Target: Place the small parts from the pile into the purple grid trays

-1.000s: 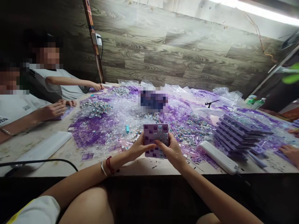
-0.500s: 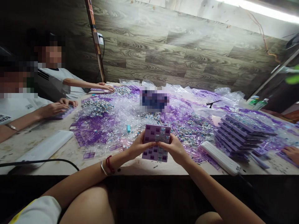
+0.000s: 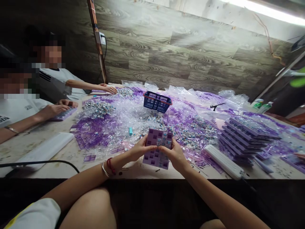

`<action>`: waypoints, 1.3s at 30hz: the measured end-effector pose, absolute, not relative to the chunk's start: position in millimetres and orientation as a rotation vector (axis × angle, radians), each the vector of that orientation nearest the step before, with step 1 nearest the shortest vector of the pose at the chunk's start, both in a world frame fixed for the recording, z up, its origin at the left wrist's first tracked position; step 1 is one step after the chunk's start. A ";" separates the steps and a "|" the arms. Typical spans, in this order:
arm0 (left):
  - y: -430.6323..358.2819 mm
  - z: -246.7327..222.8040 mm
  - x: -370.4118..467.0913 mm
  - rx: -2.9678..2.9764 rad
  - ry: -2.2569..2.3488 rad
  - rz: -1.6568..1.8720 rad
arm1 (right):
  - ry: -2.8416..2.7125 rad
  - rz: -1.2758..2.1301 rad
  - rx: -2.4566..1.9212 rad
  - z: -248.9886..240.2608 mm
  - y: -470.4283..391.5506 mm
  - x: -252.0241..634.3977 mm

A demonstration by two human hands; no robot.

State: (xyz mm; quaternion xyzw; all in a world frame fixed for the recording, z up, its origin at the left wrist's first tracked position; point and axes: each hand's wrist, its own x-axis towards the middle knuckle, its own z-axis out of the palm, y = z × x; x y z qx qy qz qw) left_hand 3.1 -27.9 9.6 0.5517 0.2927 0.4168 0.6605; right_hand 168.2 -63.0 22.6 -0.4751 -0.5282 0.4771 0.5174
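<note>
A purple plate with rows of square holes is held up over the table's front edge. Clear pieces sit in several holes on its right half. My left hand grips the plate's left side, thumb across its face. On the right side my right hand is closed on the same plate, its thumb close to the left one. Fingers behind the plate are hidden. Beyond it lie heaped small white-and-blue parts and clear and purple plastic pieces.
A dark blue basket stands mid-table. To the right are stacked purple plates and a white power strip; a long white case lies left. Two people's hands work at left. Another hand shows at the right edge.
The plate has tilted slightly and dropped a little toward me, both hands still on it. At the right edge, the other person's hand has drawn mostly out of view.
</note>
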 end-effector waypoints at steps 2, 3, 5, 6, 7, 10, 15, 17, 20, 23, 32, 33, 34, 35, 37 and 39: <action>-27.9 12.0 3.3 1.258 0.653 0.941 | -1.284 1.189 -1.107 24.8 -62.0 171.8; -27.2 13.5 3.0 1.269 0.652 0.936 | -1.298 1.219 -1.095 27.1 -61.5 174.7; -24.2 16.7 1.4 1.283 0.664 0.907 | -1.346 1.270 -1.105 33.5 -60.4 182.1; -21.9 18.1 0.0 1.276 0.680 0.903 | -1.386 1.296 -1.123 37.1 -60.0 186.2; -19.2 19.0 -1.6 1.258 0.703 0.912 | -1.443 1.336 -1.142 40.5 -59.5 190.4; -9.1 18.4 -7.5 1.229 0.828 0.916 | -1.751 1.515 -1.148 45.5 -56.9 200.7; 9.8 11.8 -20.0 1.680 1.234 0.941 | -2.137 1.350 -1.329 35.6 -47.4 201.7; 16.4 10.4 -26.6 1.927 1.416 1.041 | -2.148 1.300 -1.350 31.3 -43.3 196.7; 22.7 10.4 -35.7 2.160 1.571 1.024 | -2.140 1.220 -1.271 29.0 -39.0 186.7; 22.8 11.6 -39.2 2.281 1.595 0.893 | -2.185 1.088 -1.183 29.3 -36.1 178.6; 5.1 14.9 -30.9 2.434 1.349 0.437 | -2.121 0.413 -1.436 22.8 -9.5 181.2; 5.3 14.7 -31.4 2.438 1.332 0.438 | -2.113 0.345 -1.465 20.3 -5.5 180.4; 6.0 14.4 -32.0 2.439 1.317 0.442 | -2.114 0.292 -1.483 17.6 -1.7 178.6; 6.7 14.0 -32.5 2.442 1.306 0.445 | -2.119 0.248 -1.491 14.8 1.8 176.0; 7.7 13.2 -33.3 2.447 1.304 0.455 | -2.132 0.172 -1.502 9.7 8.5 168.6; 7.7 12.5 -33.3 2.443 1.327 0.469 | -2.153 0.097 -1.506 6.1 15.0 160.4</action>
